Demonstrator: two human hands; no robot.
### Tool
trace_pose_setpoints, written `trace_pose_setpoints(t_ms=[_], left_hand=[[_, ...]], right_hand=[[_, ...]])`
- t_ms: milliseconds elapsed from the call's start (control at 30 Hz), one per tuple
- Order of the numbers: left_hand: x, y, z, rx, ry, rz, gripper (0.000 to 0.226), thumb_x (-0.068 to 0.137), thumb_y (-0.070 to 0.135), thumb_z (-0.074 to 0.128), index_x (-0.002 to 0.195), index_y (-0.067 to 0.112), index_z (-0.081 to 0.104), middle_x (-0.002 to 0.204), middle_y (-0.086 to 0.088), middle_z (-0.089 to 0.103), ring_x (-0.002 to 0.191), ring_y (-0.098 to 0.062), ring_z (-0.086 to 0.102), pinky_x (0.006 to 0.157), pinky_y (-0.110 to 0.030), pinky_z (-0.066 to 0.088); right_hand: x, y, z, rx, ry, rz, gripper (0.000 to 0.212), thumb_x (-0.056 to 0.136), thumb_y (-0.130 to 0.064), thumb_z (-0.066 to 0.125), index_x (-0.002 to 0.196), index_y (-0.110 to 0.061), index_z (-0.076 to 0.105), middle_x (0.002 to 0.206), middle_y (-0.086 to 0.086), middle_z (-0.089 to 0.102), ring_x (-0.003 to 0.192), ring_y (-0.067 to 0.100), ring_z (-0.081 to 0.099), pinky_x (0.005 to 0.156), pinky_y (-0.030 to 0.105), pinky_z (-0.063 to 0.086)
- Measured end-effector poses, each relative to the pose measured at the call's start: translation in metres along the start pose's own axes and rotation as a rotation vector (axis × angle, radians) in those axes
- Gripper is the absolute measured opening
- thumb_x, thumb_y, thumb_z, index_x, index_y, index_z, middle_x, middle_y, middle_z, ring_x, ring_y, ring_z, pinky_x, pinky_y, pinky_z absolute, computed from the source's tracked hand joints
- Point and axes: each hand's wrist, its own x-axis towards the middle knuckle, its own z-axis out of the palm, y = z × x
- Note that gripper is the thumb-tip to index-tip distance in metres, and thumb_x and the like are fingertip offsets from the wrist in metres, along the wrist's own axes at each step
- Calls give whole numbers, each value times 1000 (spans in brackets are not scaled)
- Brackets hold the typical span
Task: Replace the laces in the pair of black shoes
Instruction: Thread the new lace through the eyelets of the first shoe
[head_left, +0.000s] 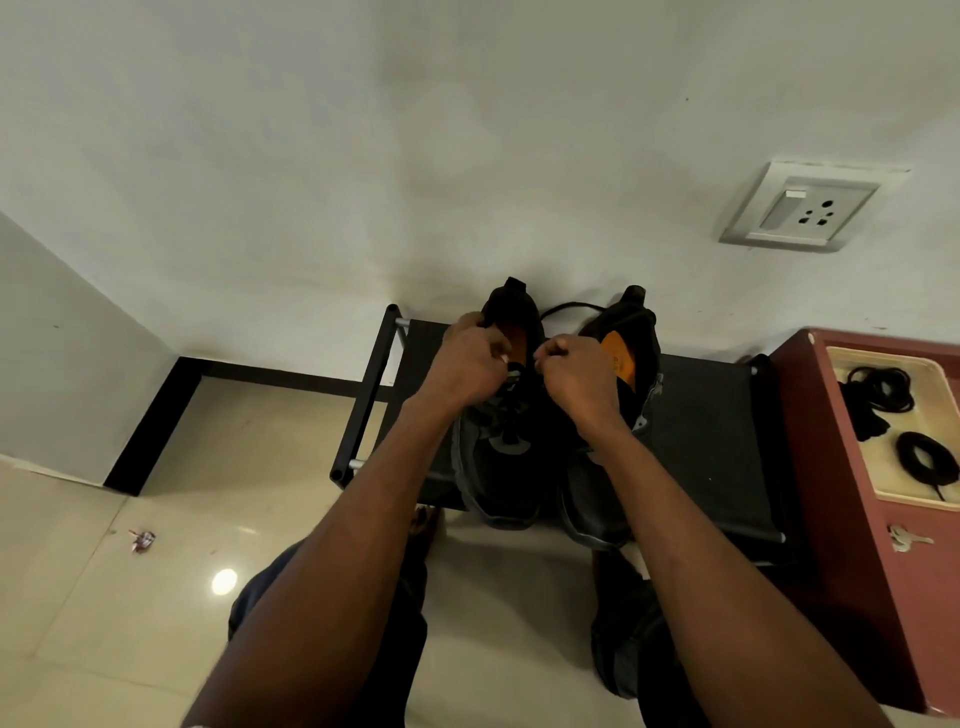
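A: Where are the shoes?

B: Side by side on a low black rack (722, 415) that stands against the white wall (363, 156). The left shoe (498, 457) and the right shoe (618, 415) both have their toes toward the person and heels toward the wall. Orange insoles show inside each.

A: And the hands?

B: Both are over the left shoe, close together but not touching. The left hand (470, 364) has its fingers curled at the collar and upper eyelets of that shoe. The right hand (574, 374) is fisted tight just beside it, fingers pinched in at the same spot.

A: Gripping the lace?

B: Each seems to pinch something thin at the top of the lacing, where a small pale tip shows between the hands. The lace itself (506, 415) is dark on a dark shoe, so I cannot tell exactly how each hand holds it.

A: Anything behind the shoes?

B: A black loop of cord (569, 307) arcs between the two heels, against the wall.

A: What is off to the right?

B: A reddish cabinet (852, 467) touching the rack, with a cream tray (893, 499) on top. In the tray lie coiled black laces (883, 389), one bundle farther, another coil (927, 457) nearer. Keys (906, 538) lie on the cabinet, just in front of the tray.

A: And elsewhere?

B: A switch and socket plate (800, 208) on the wall, a small wrapper (141, 539) on the tiled floor (104, 597) at left.
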Motion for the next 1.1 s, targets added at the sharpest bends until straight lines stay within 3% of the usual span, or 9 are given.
trace_pose_setpoints(t_ms=[133, 233, 367, 467, 633, 733, 833, 967, 1100], left_hand=[[0, 1, -1, 42, -187, -3, 24, 91, 24, 69, 114, 17, 73, 160, -10, 11, 146, -33, 16, 121, -41, 23], [-1, -1, -1, -81, -93, -8, 13, 87, 14, 70, 98, 13, 77, 150, -15, 35, 133, -30, 41, 111, -44, 40], [-1, 6, -11, -727, 79, -403, 15, 94, 1, 54, 83, 10, 59, 114, -20, 65, 99, -26, 63, 78, -34, 56], [1, -1, -24, -1183, 211, -591, 27, 100, -2, 36, 121, -2, 53, 124, -20, 58, 92, -24, 65, 72, -33, 61], [-2, 4, -17, -482, 201, -126, 35, 93, 6, 57, 127, 14, 57, 127, -2, 48, 107, -15, 55, 76, -11, 45], [4, 2, -1, 33, -44, 90, 39, 91, 14, 64, 130, 17, 63, 159, -11, 25, 149, -30, 14, 119, -42, 24], [10, -10, 10, 285, -179, 173, 31, 91, 17, 62, 121, 13, 70, 157, -16, 31, 148, -33, 17, 119, -46, 22], [5, -3, -4, -204, 94, 62, 14, 91, 9, 62, 83, 8, 74, 118, -5, 66, 100, -15, 59, 86, -25, 43], [-5, 1, -19, -700, 524, -273, 25, 88, 2, 59, 65, 7, 66, 69, 0, 64, 62, -10, 56, 63, -25, 45]], right_hand=[[1, 1, 0, -21, 1, -42, 18, 90, -14, 65, 76, -23, 69, 75, -4, 69, 73, 22, 67, 70, 42, 57], [3, 2, 6, -77, 12, -84, 15, 89, -18, 65, 78, -27, 69, 75, -8, 68, 66, 13, 65, 67, 40, 58], [2, 3, 6, -82, 21, -60, 17, 88, -19, 64, 75, -30, 68, 73, -9, 67, 66, 12, 64, 67, 39, 58], [3, 5, 5, -109, 35, -57, 18, 89, -17, 61, 76, -28, 67, 72, -8, 67, 65, 14, 64, 67, 39, 58], [5, 5, 8, -94, 28, -89, 9, 88, -25, 65, 83, -28, 71, 74, -7, 69, 62, 13, 64, 64, 38, 58], [6, 5, 10, -90, 14, -88, 8, 88, -23, 65, 88, -25, 73, 76, -5, 70, 63, 14, 65, 62, 37, 56], [7, 6, 9, -94, 10, -87, 8, 89, -24, 65, 86, -25, 73, 80, -6, 71, 67, 10, 64, 59, 30, 52], [8, 8, 10, -90, 6, -63, 8, 87, -25, 65, 85, -27, 72, 79, -6, 70, 66, 11, 64, 58, 30, 51], [9, 9, 10, -79, 15, -73, 6, 88, -27, 67, 84, -28, 71, 84, -8, 71, 68, 8, 64, 64, 31, 56]])
